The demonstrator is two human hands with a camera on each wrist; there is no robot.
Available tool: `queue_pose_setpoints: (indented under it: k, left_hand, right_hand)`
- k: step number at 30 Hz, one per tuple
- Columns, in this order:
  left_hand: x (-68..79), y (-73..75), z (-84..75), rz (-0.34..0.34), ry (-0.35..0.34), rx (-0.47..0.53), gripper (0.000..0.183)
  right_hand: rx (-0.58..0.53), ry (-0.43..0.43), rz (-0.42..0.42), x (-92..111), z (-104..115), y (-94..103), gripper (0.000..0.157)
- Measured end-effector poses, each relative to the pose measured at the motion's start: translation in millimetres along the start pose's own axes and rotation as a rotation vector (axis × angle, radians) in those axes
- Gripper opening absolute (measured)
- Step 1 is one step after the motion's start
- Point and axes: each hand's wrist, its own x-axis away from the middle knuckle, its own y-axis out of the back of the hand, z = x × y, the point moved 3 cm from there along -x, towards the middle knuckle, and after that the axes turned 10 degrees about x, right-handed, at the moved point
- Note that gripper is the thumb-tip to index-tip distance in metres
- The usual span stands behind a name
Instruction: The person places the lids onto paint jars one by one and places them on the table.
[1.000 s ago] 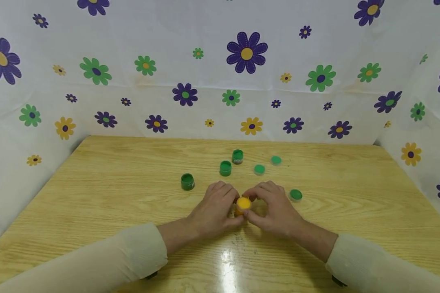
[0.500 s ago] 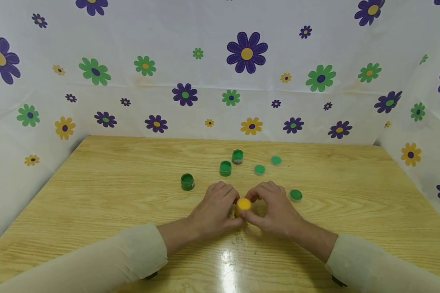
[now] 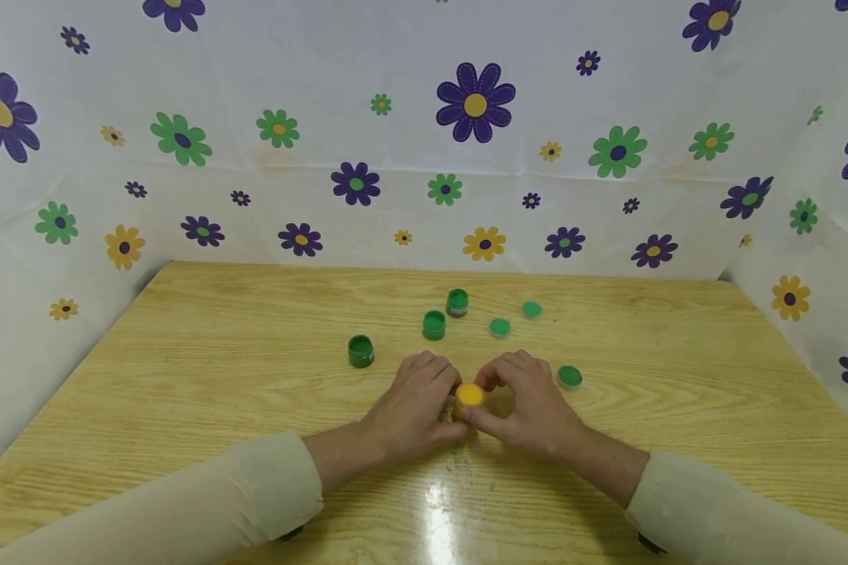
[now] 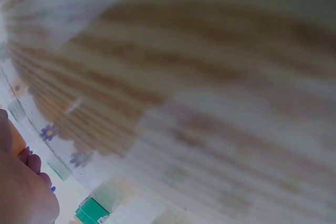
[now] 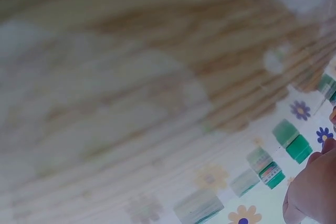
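Note:
A small paint jar (image 3: 469, 395) with a yellow top stands between both hands near the middle of the wooden table. From its left side my left hand (image 3: 415, 404) grips the body, partly covering it. My right hand (image 3: 530, 404) pinches the jar's upper rim, thumb at the front and fingers behind. In the left wrist view, a sliver of the orange-yellow jar (image 4: 17, 140) shows beside the left hand (image 4: 26, 190). The right wrist view catches part of the right hand (image 5: 315, 184) at its edge.
Three uncovered green paint jars, one at left (image 3: 361, 351), one in the middle (image 3: 434, 325) and one behind (image 3: 457, 303), stand beyond the hands. Three green lids lie to the right: a near lid (image 3: 569, 377), a middle lid (image 3: 499, 327) and a far lid (image 3: 531, 310). A flowered cloth (image 3: 396, 141) encloses the table (image 3: 254, 329).
My right thumb has slid slightly left across the front of the yellow jar's rim. The left hand, green jars and lids stay in place.

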Motion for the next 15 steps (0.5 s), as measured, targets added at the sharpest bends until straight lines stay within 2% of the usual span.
queue_pose_setpoints:
  k: [6, 15]
  left_hand:
    - [-0.4, 0.4, 0.1, -0.001, 0.009, 0.015, 0.03]
    - [-1.4, 0.2, 0.2, 0.002, 0.017, 0.023, 0.028]
  right_hand:
    - [-0.012, 0.023, 0.0, 0.4, 0.7, 0.6, 0.036]
    - [-0.033, 0.051, 0.0, 1.0, 0.1, 1.4, 0.029]
